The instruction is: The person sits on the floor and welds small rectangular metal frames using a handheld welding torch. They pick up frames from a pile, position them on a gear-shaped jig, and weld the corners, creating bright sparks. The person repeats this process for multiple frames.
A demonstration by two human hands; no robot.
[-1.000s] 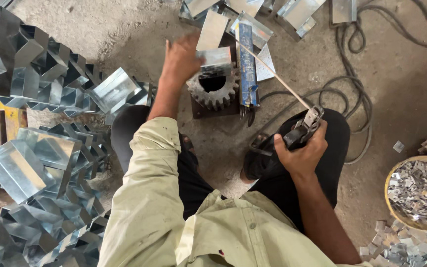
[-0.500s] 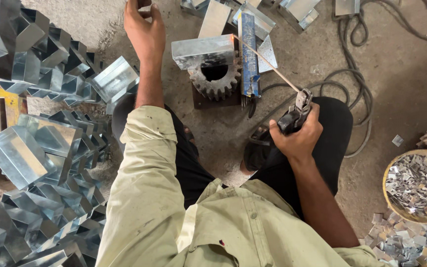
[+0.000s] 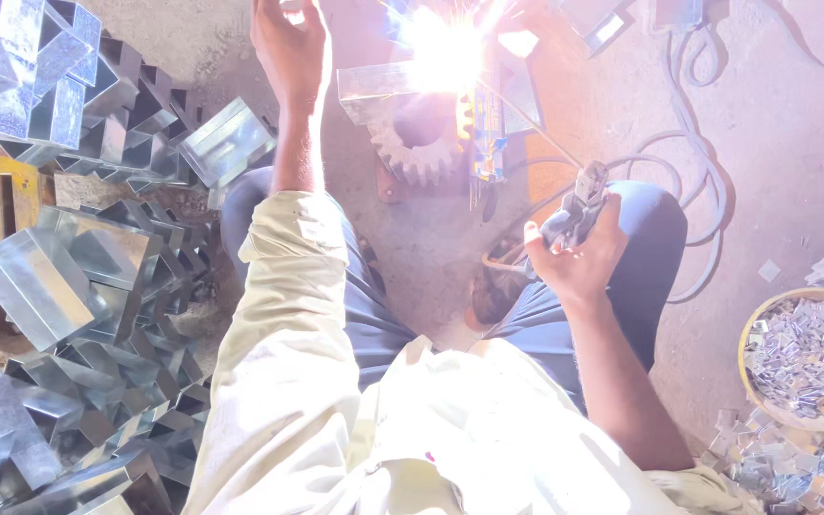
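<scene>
Fist of my R hand (image 3: pixel 579 262) wraps the electrode holder (image 3: pixel 576 212), rod tip at the bright arc (image 3: pixel 445 48) on the folded sheet-metal piece (image 3: pixel 374 91) atop 1 gear (image 3: pixel 422 148). L hand (image 3: pixel 290 48) raised, loosely curled, holding nothing I can see. Piece looks light, stiff, sharp-edged, hot; hold far edge.

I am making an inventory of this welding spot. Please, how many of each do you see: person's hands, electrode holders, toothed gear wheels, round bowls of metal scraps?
Person's bare hands: 2, left hand raised with nothing in it, right hand holding the holder
Grey metal electrode holder: 1
Toothed grey steel gear wheel: 1
Round yellow bowl of small shiny metal scraps: 1
Total: 5
</scene>
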